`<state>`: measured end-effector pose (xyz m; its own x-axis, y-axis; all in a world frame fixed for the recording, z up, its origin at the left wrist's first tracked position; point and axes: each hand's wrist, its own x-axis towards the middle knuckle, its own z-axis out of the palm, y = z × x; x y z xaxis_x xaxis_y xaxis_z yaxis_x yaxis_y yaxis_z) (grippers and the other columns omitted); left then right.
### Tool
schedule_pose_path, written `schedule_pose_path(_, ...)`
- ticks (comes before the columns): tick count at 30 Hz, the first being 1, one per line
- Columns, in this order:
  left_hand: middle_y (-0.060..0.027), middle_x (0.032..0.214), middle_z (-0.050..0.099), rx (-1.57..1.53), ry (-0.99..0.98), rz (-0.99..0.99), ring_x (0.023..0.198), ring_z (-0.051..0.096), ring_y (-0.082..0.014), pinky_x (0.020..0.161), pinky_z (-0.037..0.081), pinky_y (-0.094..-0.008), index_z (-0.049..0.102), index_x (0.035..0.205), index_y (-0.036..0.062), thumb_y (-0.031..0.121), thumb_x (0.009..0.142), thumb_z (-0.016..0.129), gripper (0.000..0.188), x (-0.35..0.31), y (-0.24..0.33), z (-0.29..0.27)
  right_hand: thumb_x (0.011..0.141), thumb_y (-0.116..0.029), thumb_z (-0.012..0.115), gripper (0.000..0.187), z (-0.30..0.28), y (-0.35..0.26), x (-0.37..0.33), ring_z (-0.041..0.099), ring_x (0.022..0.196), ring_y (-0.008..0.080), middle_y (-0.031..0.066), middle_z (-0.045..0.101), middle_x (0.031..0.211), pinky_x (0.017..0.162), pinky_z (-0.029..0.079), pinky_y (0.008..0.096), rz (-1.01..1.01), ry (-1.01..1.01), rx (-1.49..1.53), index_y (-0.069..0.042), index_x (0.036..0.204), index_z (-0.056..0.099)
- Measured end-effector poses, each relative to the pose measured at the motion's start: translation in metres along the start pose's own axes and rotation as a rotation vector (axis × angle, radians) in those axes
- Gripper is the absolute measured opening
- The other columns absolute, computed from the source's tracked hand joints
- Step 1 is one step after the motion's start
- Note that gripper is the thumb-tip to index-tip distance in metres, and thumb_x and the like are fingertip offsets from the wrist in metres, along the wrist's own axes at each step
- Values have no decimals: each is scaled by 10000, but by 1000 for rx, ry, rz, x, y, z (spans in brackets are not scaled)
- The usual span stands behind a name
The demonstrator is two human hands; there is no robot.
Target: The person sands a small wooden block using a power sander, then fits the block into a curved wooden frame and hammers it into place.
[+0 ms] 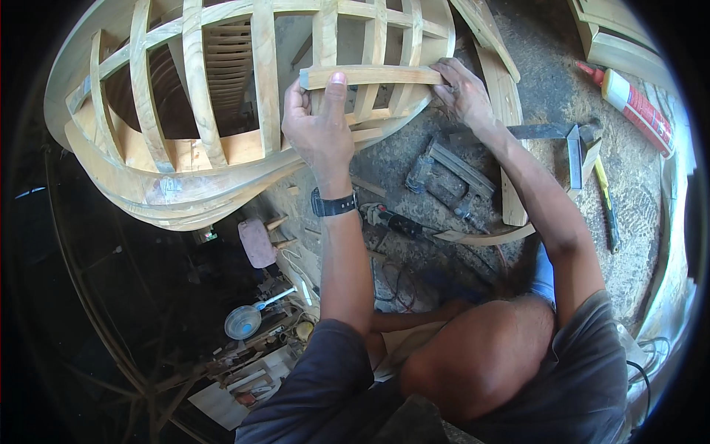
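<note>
A short, slightly curved wooden strip [384,76] is held up level in front of a ribbed wooden boat hull frame [265,74]. My left hand [319,126] grips the strip's left end, thumb upright on its near face. At the other end, my right hand [466,92] pinches the strip between thumb and fingers. Behind the strip, several upright ribs and a long rail of the frame show. Whether the strip touches the ribs, I cannot tell.
On the dusty floor lie a metal clamp-like tool [451,181], a black power tool [399,222], a metal square [573,159], a yellow-handled tool [608,203] and a red-and-white glue bottle [640,111]. A pink stool [257,243] and a round fan-like object [242,323] sit at lower left.
</note>
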<state>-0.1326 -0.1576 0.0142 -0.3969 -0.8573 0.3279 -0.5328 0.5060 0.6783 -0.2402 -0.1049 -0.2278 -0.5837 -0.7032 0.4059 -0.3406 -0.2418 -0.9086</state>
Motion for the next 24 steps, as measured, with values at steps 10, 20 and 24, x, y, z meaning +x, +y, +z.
schedule_pose_path(10,-100,1032,730,35,32,17,925,670,-108,849,516,-236,647,1181,-69,133,947,765,331,4,-3,3,905,-90,699,352,0,-1,2,644,1112,380,169,626,1211,948,549,441,27,-12,-17,-12,1244,647)
schedule_pose_path(20,-109,1054,729,36,30,41,957,675,-130,889,535,-276,648,1171,-59,123,968,738,287,-1,-2,9,860,-101,728,382,-2,2,-6,649,1072,366,157,605,1183,931,556,435,-11,63,-6,-3,1217,635)
schedule_pose_path(24,-112,1064,729,-22,43,0,972,667,-131,882,526,-279,651,1165,-60,123,955,752,297,-8,3,11,867,-106,722,370,-5,1,-9,656,1049,368,168,604,1178,898,564,431,-31,75,13,5,1209,637)
